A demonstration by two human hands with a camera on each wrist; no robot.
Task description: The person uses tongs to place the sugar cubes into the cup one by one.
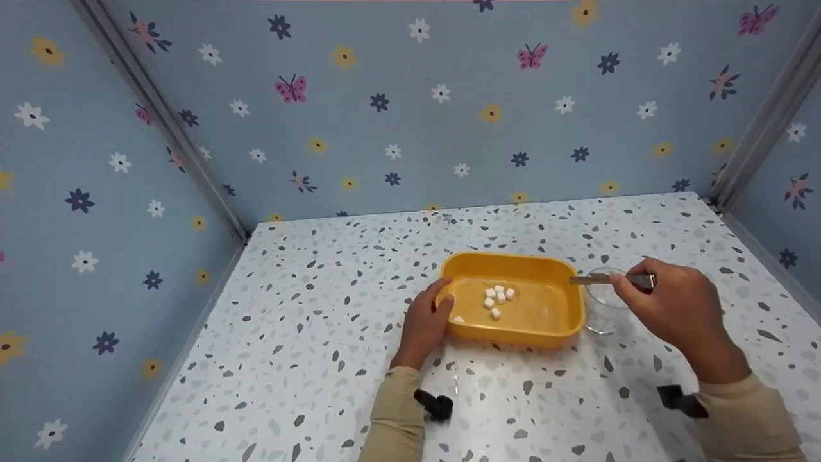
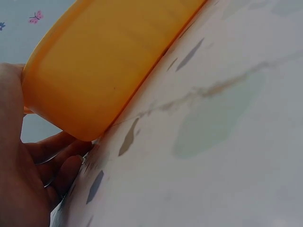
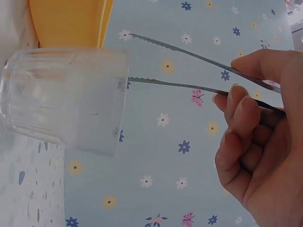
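My left hand [image 1: 424, 324] grips the left end of a yellow rectangular tub [image 1: 513, 333], its thumb over the rim. In the left wrist view, the other fingers lie along the tub's outer wall. Several small white cubes [image 1: 501, 298] lie on the tub's floor, mostly left of the middle. Between thumb and fingers, my right hand [image 1: 680, 308] holds metal tweezers [image 3: 189, 85] pointing left. Their serrated tips are spread apart with nothing between them. Just below the tweezers, a clear cup [image 3: 61, 99] stands upright close to the tub's right end.
The tub and cup stand on a white speckled tabletop [image 1: 308, 321]. A flower-patterned blue wall [image 1: 410, 128] rises behind the table, with matching panels at left and right. A black wrist mount [image 1: 436, 405] sits at the left sleeve.
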